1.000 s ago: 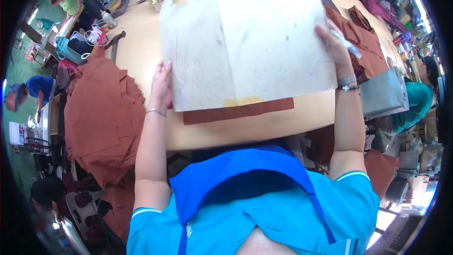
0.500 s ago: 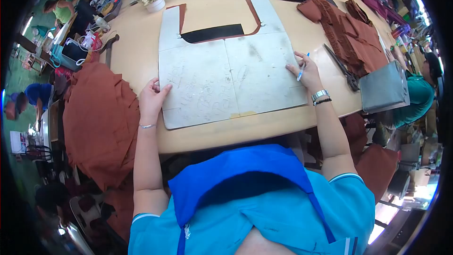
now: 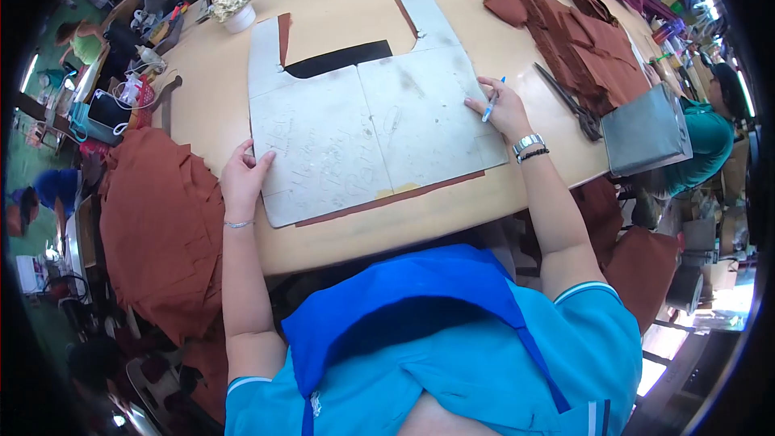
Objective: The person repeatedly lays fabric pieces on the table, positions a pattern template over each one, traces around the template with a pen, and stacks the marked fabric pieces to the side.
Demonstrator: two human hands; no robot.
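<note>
The white card (image 3: pixel 363 125), stiff and smudged, with handwriting and a U-shaped notch, lay flat on the pale table (image 3: pixel 323 246) at mid-frame, brown cloth (image 3: pixel 283 32) showing along its edges. The left hand (image 3: pixel 245 176) rested at its left edge, thumb over the card, fingers loosely bent; whether they pinched it, I could not tell. The right hand (image 3: pixel 508 115), holding a slim pen (image 3: pixel 489 109) between curled fingers, was at the right edge. Farther off were dark shears (image 3: pixel 581 115) at right, rumpled brown fabric (image 3: pixel 601 52) at upper right, and a white flowerpot (image 3: pixel 240 21) at upper left.
</note>
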